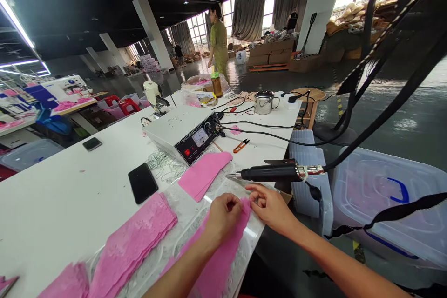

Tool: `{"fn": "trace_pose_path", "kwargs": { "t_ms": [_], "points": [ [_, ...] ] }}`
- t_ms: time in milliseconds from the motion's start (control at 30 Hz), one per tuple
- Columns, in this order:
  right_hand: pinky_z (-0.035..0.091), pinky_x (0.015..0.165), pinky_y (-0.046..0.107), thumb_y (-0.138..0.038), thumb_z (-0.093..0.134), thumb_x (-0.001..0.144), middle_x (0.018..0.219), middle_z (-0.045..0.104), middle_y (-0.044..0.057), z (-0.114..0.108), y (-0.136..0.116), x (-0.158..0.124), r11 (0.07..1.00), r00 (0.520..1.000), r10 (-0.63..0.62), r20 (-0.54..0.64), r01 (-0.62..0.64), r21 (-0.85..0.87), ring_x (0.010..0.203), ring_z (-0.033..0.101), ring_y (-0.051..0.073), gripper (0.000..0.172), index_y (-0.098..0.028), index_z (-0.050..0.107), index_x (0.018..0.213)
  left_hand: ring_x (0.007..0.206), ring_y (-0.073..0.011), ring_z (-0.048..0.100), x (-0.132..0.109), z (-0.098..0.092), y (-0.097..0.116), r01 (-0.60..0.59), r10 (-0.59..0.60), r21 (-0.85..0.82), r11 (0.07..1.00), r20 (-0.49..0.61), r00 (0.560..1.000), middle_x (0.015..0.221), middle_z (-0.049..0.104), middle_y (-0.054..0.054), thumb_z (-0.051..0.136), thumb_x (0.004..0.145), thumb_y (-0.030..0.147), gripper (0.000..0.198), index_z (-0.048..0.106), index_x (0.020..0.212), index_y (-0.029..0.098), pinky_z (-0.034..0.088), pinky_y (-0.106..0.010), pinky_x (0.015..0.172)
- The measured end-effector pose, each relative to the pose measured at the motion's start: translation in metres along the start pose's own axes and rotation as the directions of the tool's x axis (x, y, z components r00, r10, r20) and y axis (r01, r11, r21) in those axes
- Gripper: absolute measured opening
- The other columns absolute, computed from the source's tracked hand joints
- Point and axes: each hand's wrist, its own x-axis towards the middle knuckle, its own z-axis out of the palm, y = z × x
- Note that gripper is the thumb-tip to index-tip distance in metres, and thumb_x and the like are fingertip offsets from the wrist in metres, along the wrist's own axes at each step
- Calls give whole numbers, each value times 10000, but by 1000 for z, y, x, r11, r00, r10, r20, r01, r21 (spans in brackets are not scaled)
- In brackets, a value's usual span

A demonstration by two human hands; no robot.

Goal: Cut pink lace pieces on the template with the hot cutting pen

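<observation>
My left hand point(224, 216) is closed in a pinch on the upper end of a pink fabric piece point(221, 258). At the same end, the fingertips of my right hand point(270, 207) are pinched at the cloth's corner. My left forearm covers part of the fabric. Just above my hands lies a black pen-shaped tool point(272, 172) with a pointed metal tip, its thick cable running off to the right. Beyond them rests a folded pink piece point(204, 174). A stack of pink fabric pieces point(134, 242) lies to the left.
A control box with a dial point(188, 132) stands on the white table point(45, 209). Nearby are a black phone point(143, 183), orange thread snips point(240, 145) and a steel mug point(264, 102). Lidded plastic bins point(391, 195) stand right of the table. A person point(219, 44) stands farther back.
</observation>
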Motion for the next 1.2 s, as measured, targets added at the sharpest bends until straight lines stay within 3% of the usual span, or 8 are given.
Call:
{"fn": "trace_pose_path", "kwargs": {
  "t_ms": [167,367,500,567,700,1000,1100,1200],
  "points": [
    [429,497,301,-213,532,713,873,657,54,-1,0,-5,997,998,-9,-61,4,-83,489,502,127,358,-218,628,1057,586,-133,550,-10,-21,4,21,-26,-92,996,-55,998,597,570,19,548,767,245,148,560,631,187,417,-229,551],
    [469,594,363,-332,532,702,773,629,40,-4,3,-13,969,992,-113,-59,96,-229,522,513,167,287,-217,638,942,601,-152,627,-47,-49,-4,109,-157,-272,956,-161,974,595,608,2,604,767,246,122,577,673,173,473,-234,549],
    [488,581,339,-424,535,817,896,666,64,12,1,-30,903,953,-304,12,292,-314,553,535,159,277,-234,638,990,672,-171,680,-88,-73,-18,130,-257,-422,897,-259,931,667,654,-33,645,775,292,162,587,709,155,537,-264,615],
    [514,596,315,-429,546,863,939,687,61,29,-2,-41,823,891,-432,138,452,-344,615,593,164,261,-250,638,1030,701,-178,692,-111,-83,-27,124,-299,-480,868,-308,903,706,676,-52,664,771,352,220,588,724,151,560,-288,659],
    [567,724,333,-338,575,857,1025,707,86,69,-9,-57,591,700,-637,323,712,-379,883,689,230,277,-220,624,1102,744,-185,696,-161,-95,-46,97,-362,-544,833,-405,839,748,695,-64,680,737,492,350,592,758,154,575,-324,734],
    [567,677,304,-102,435,884,866,719,73,111,-22,-67,312,402,-797,451,913,-262,766,682,193,256,-190,624,1035,693,-171,654,-265,-97,-90,93,-440,-505,858,-628,642,734,668,-33,708,732,501,346,613,714,168,550,-280,672],
    [566,691,316,-18,404,843,854,712,60,120,-33,-74,250,302,-825,478,953,-171,741,667,184,330,-183,605,1046,796,-198,680,-292,-93,-103,161,-341,-307,938,-732,589,863,704,-69,650,801,441,288,624,683,179,549,-275,690],
    [556,662,315,7,390,837,819,691,51,126,-41,-77,254,265,-808,526,963,-94,700,644,176,340,-186,601,1022,890,-202,698,-312,-84,-113,253,-68,101,962,-810,582,993,712,-75,567,876,338,209,635,731,203,561,-284,750]
  ]
}}
